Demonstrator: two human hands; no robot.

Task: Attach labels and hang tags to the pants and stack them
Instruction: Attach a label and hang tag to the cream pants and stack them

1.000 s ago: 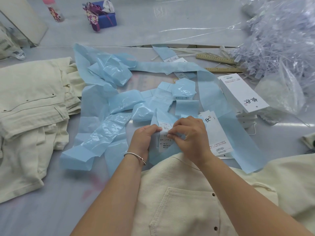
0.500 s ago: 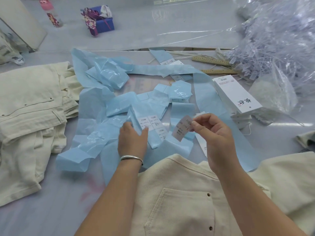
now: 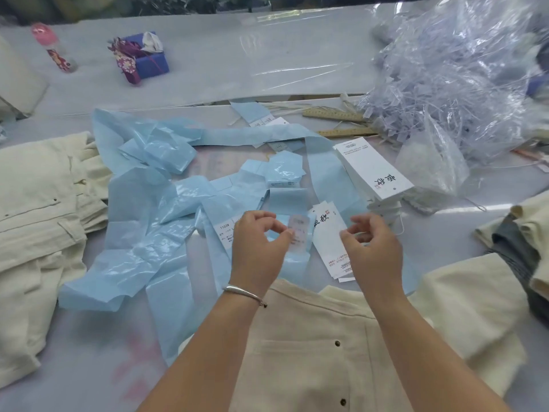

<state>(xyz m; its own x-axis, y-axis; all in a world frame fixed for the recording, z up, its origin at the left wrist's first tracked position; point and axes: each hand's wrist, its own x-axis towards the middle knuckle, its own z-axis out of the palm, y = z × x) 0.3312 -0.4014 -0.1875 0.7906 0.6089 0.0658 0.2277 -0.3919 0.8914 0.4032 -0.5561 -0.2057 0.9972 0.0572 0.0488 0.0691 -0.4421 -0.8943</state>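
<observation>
Step in hand: labelling. The left hand pinches 1 small translucent adhesive label between thumb and forefinger at frame centre. The right hand is loosely curled with fingertips close together; whether it holds anything cannot be told.

The cream cotton pants lie at lower centre, below both hands. 1 white printed hang tag lies between the hands, on the crumpled pale blue backing strips.

Next move, as judged: carry the label to the tag or pants and press it flat.

Count: 1 stack of white hang tags at centre right; 1 pile of finished cream pants at left; 2 wooden rulers at upper centre.
</observation>
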